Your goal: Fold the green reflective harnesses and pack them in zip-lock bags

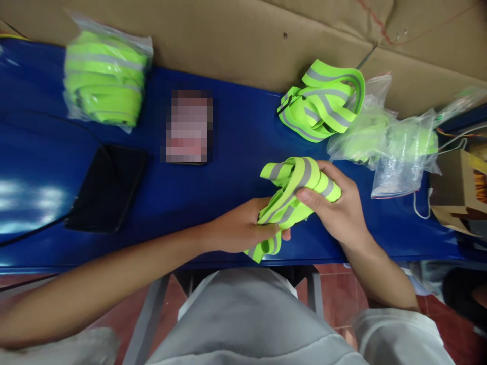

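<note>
Between my two hands is a bunched neon-yellow reflective strap [292, 190] with grey stripes, held just above the table's front edge. My left hand [245, 225] is closed round its lower left end, and a short loop hangs below the fingers. On the upper right side my right hand [338, 203] grips the folds, thumb on top. Farther back, a loose heap of the same reflective strap [323, 104] lies near the wall. Beside it are clear plastic bags [365, 132] with neon-yellow material inside.
A full plastic bag of neon straps [104, 78] stands at the back left. A dark tablet-like device [108, 187] with a cable lies on the blue table [236, 137], near a pixelated object [188, 126]. An open cardboard box [452, 187] sits at the right edge.
</note>
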{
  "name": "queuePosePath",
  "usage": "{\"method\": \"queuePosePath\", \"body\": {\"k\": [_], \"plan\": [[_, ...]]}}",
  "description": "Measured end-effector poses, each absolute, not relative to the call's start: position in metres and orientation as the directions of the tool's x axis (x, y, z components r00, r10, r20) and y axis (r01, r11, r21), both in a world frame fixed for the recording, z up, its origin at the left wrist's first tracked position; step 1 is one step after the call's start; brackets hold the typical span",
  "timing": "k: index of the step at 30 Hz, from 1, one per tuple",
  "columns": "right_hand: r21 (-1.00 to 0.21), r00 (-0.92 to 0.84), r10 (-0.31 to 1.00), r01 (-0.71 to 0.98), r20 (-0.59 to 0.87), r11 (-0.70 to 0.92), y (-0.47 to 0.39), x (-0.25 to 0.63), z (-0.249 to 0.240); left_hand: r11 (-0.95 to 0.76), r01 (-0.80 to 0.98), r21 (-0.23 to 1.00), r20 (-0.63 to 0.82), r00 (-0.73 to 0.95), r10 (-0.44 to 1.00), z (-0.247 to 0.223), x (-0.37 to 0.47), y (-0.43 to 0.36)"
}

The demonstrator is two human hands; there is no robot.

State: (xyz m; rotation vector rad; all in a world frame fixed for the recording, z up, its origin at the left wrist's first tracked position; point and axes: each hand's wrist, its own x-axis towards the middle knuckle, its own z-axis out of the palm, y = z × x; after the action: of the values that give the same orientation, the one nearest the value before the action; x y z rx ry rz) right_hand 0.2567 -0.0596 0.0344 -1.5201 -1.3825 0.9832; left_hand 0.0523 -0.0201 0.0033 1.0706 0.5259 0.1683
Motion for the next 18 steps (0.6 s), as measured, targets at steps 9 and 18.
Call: {"method": "queuePosePath", "body": {"k": [9, 18], "plan": [[-0.851, -0.184, 0.866, -0.178, -0.465, -0.495, -0.053, 0.256, 0.026, 0.427, 0.135, 0.894, -0.262, 0.931, 0.253, -0.001, 0.049, -0.012], [-0.827, -0.241, 0.828, -0.140, -0.506, -0.545, -0.047, 0.258, 0.013, 0.125, 0.272, 0.954, -0.298, 0.835, 0.462, 0.005, 0.045, -0.018]]}}
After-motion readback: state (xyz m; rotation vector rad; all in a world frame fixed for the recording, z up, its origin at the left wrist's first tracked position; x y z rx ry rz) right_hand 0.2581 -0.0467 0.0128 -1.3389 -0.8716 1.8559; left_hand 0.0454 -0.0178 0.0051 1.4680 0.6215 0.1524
